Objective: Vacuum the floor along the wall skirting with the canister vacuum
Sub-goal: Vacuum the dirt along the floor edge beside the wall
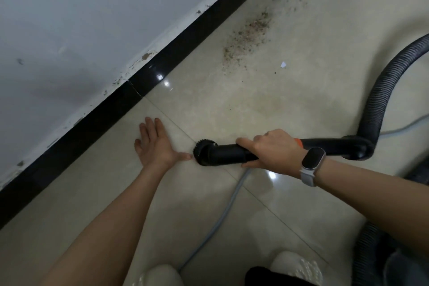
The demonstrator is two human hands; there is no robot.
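Fingers of the right hand (270, 151) curl over the black plastic vacuum wand (232, 151), thumb stretched along its top toward the nozzle, so the grip is a full wrap just behind the elbow joint. Fingers of the left hand (156, 144) lie straight and slightly spread, palm flat on the glossy beige floor tile (92, 193), with the thumb reaching toward the round black brush nozzle (202, 150) and just beside its bristles; whether it touches them I cannot tell.

That nozzle sits on the tile near a grout line, apart from the black skirting strip (111, 109) at the foot of the white wall (69, 18). Behind the wand, the ribbed dark hose (380, 90) loops off to the right, and a grey power cord (222, 213) trails under the arms.

Further along the skirting lies a brown patch of grit and crumbs (248, 35), plus a small white scrap of paper (283, 64), all untouched.

To do this step well, I would judge the nozzle should be pushed up against the skirting, bristles kept flat on the tile, then drawn slowly along the wall toward the grit, with the hose given slack so it does not tug the wand off line.
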